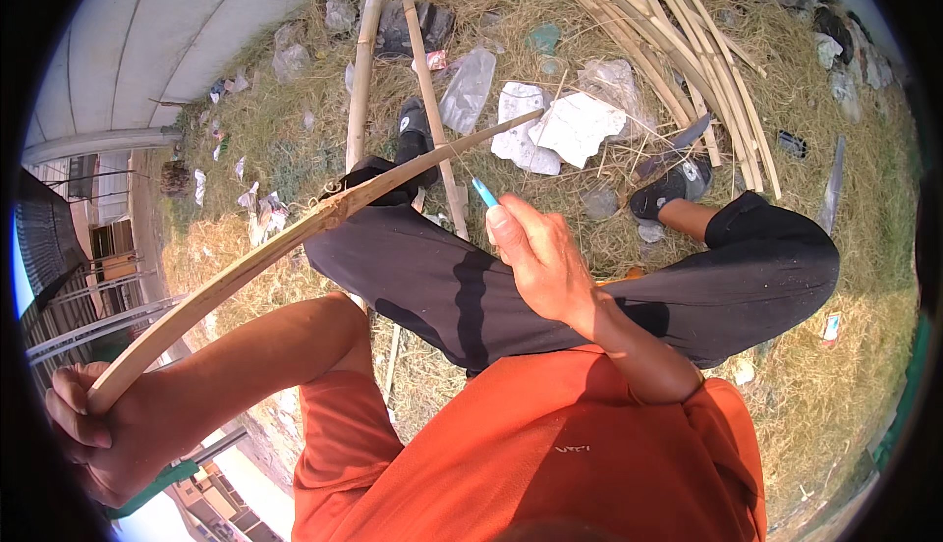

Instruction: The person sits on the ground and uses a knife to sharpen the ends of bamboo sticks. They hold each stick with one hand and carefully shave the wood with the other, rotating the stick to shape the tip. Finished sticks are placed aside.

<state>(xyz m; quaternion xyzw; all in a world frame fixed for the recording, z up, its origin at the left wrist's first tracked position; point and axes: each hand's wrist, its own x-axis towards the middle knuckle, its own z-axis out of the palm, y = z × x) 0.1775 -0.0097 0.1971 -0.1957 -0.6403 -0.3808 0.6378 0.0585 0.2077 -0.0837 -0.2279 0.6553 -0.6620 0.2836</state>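
Observation:
A long split bamboo strip (236,275) slants up from the far left, lying across my raised left knee. My left hand (83,424) is closed around its lower end. Thin curled shavings cling to a node (332,208) near the knee, and the narrow far end reaches over the white slabs. Above my lap, my right hand (545,257) pinches a short blue pen-like stick (484,191), its tip pointing forward and left. The stick is apart from the strip; its exact kind is hard to tell, and most of it is hidden in the fingers.
Several bamboo strips (688,41) lie heaped at the far right. A bamboo pole (363,70) and a flat slat (429,90) stretch ahead. White broken slabs (580,127), a dark blade (688,136) by my right foot and a long blade (834,186) lie on dry grass.

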